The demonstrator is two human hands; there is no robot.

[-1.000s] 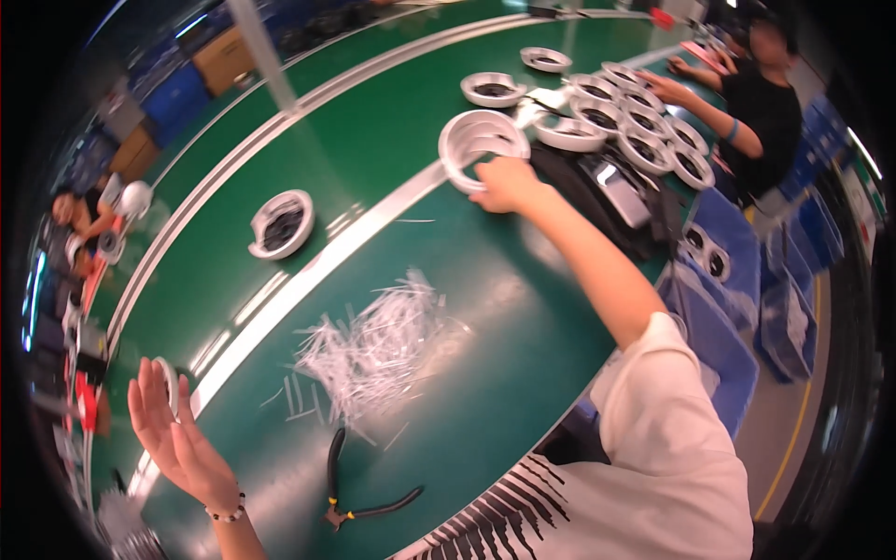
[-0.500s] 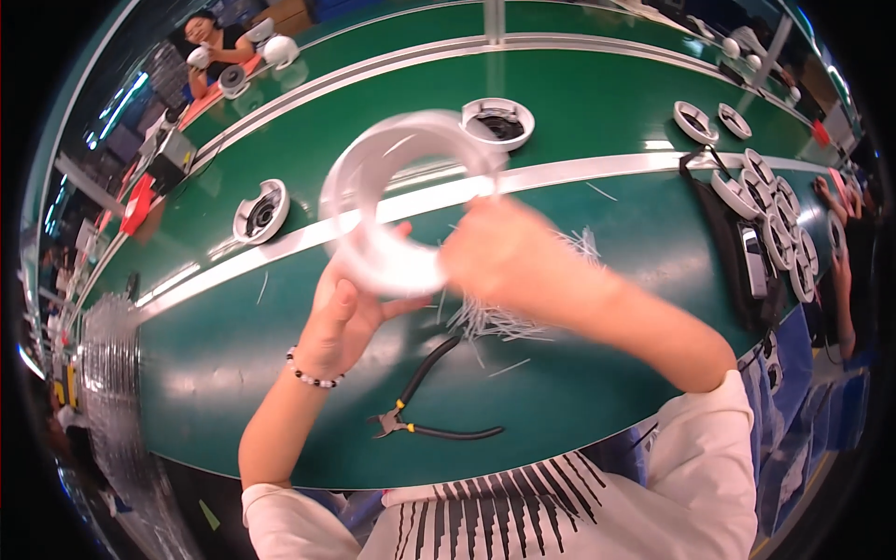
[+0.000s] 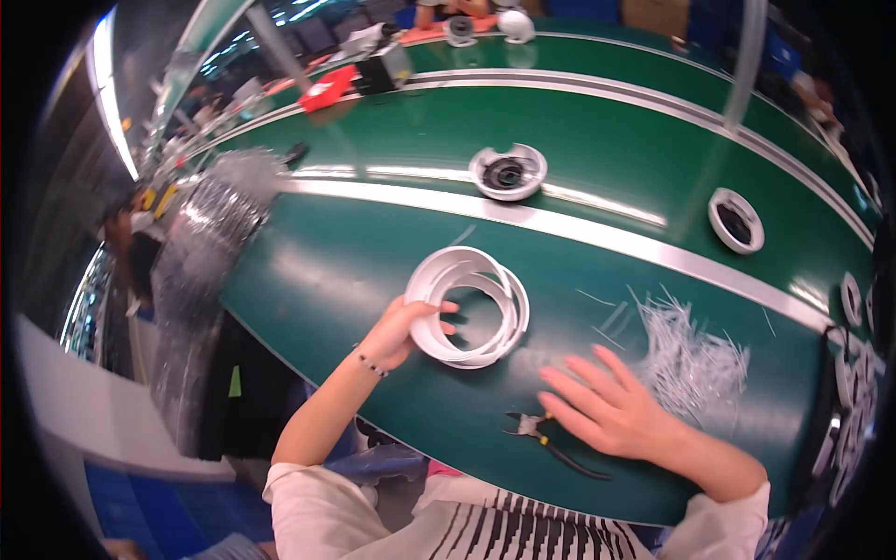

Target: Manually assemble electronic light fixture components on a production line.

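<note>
My left hand point(image 3: 396, 334) grips the left side of a white plastic ring point(image 3: 431, 277), thumb over its rim and fingertips showing inside the opening. The ring is tilted toward me, low over the green worktop. Nothing is in my right hand point(image 3: 621, 415); its fingers are spread, palm down, right of the ring. Diagonal cutters point(image 3: 562, 454) with black handles and yellow collars lie just below that hand's fingers. A heap of thin clear-white plastic strips point(image 3: 686, 359) lies on the worktop beyond my right wrist.
Across a metal rail, white round housings with black inner parts point(image 3: 507, 175) point(image 3: 735, 221) stand on a green belt. More housings crowd the far right edge beside a black strap. Clear plastic wrap point(image 3: 219, 205) hangs at the left. A red item point(image 3: 329, 89) lies near a dark box.
The view has swung left. The ring, blurred between both hands before, is now lower and in my left hand alone. My right hand has let go and opened toward the right.
</note>
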